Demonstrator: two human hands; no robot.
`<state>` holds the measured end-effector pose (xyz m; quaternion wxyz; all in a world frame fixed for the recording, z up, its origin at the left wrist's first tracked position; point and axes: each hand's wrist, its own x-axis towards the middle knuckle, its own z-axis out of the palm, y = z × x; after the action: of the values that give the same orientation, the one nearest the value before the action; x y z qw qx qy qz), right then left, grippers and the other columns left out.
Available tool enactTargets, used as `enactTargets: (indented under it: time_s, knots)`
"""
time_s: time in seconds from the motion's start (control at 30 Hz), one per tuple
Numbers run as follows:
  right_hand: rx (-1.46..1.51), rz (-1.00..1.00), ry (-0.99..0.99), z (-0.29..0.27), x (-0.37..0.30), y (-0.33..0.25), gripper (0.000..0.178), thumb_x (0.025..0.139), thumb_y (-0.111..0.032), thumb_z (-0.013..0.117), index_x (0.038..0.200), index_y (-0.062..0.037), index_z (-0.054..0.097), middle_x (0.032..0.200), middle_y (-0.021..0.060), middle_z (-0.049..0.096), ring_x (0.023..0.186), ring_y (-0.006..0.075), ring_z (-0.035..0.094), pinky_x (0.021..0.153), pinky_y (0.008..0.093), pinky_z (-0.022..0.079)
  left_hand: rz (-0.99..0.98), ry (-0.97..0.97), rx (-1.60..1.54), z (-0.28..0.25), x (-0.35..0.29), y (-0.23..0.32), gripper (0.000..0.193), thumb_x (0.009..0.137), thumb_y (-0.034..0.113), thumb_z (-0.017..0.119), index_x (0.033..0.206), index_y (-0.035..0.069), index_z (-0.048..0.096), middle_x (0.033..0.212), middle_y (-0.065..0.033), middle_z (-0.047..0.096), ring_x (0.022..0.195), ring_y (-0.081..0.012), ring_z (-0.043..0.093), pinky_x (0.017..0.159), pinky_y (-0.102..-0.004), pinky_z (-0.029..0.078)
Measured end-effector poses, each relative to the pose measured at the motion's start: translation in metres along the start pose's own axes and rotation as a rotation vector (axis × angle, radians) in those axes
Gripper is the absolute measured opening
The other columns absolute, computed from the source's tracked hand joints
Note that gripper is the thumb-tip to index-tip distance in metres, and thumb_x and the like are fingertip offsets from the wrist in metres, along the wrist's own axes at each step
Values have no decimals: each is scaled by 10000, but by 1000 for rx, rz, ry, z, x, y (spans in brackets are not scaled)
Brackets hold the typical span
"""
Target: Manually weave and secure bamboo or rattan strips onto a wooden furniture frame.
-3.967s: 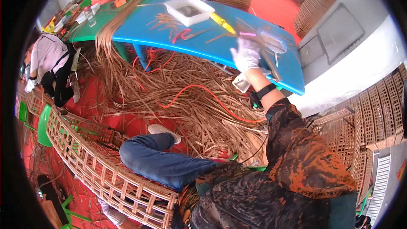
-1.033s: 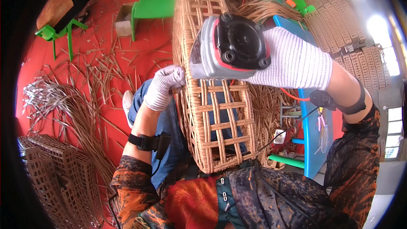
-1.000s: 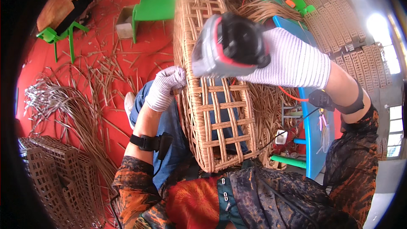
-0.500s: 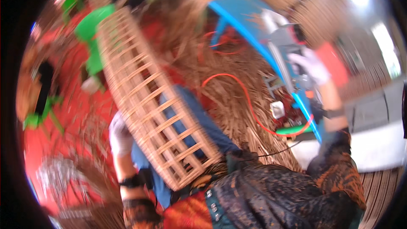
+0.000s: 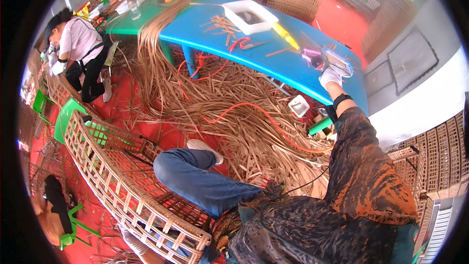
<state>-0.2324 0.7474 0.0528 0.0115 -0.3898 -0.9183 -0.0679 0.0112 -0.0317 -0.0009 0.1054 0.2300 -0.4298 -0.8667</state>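
A long woven wicker basket (image 5: 141, 200) with openwork sides leans tilted across my lap, beside my bent left knee. My left hand (image 5: 132, 239), in a white glove, is closed on its outer lower side; the slats partly hide the fingers. Stretched out to the right, my right hand (image 5: 330, 77), also gloved, is at the near edge of the blue table (image 5: 195, 32). It touches or nearly touches a clear plastic container (image 5: 338, 62) and a purple thing (image 5: 312, 58) with a dark middle. Its fingers are hard to make out.
On the table are a white tray (image 5: 246, 6), a yellow tool (image 5: 286, 35), red-handled pliers (image 5: 240, 44) and cane pieces. Loose strips (image 5: 254, 112) and an orange hose (image 5: 266, 112) cover the floor. A seated person (image 5: 85, 44) works at the far left. Stacked baskets (image 5: 435, 161) stand right.
My view has swung and steadied. The basket has tipped from its slatted face to show its open inside, and my left hand is lower. My right hand remains at the table, reaching farther out.
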Motion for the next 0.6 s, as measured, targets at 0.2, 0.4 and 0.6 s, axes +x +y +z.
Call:
enactTargets:
  time_s: [0.2,0.4,0.6]
  knots:
    - [-44,-251,257,-29,2,-39,300,848,-359,558,1066,-174,647,1087,118,647,1001,271,629,842,430,492,-2,34,94,20,0,-7,390,867,228,561,1200,26,534,992,-70,640,800,-197,634,729,-350,543]
    - [84,-383,337,3,44,-110,266,845,-250,493,945,-74,666,927,165,675,936,347,641,814,506,471,0,59,148,47,10,-17,369,859,211,554,1177,24,546,977,-68,643,792,-191,633,720,-340,539]
    - [31,-386,278,-8,36,-138,249,826,-283,521,836,-134,720,868,124,690,864,340,647,766,494,469,85,159,153,23,-18,16,348,852,195,548,1154,22,558,961,-66,647,784,-186,631,711,-329,535]
